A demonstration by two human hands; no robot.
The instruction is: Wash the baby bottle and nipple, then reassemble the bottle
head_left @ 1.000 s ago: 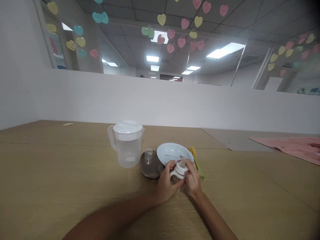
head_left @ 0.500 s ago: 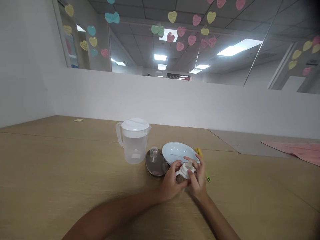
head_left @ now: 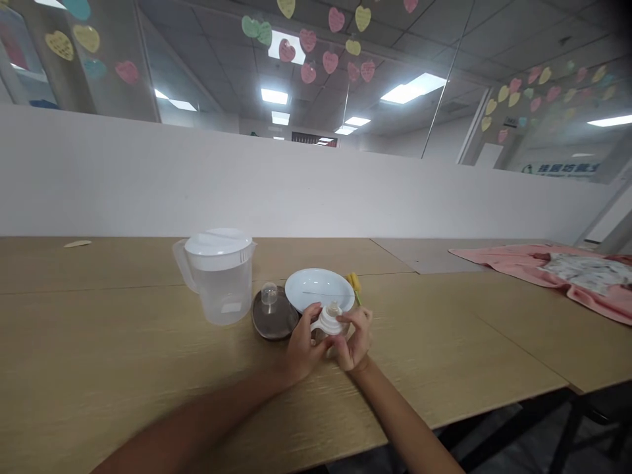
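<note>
Both hands are around a baby bottle (head_left: 329,320) with a white collar, a clear teat and a side handle, just in front of the white bowl. My left hand (head_left: 305,345) grips it from the left, at the handle. From the right, my right hand (head_left: 356,336) pinches the collar between thumb and fingers. The bottle's lower body is mostly hidden by the hands. Left of them, a clear dome cap (head_left: 269,295) stands on a dark oval tray (head_left: 274,318). The white oval bowl (head_left: 320,285) has a thin stick-like thing lying in it.
A clear plastic pitcher (head_left: 226,283) with a white lid stands left of the tray. Something yellow with a green stem (head_left: 354,284) lies behind the bowl's right side. A pink cloth (head_left: 523,263) covers the far right; the table's front edge runs at lower right.
The view has swung to the right, so everything sits further left. My right hand's fingers have curled in from a spread hold around the bottle's collar. The left hand keeps its grip.
</note>
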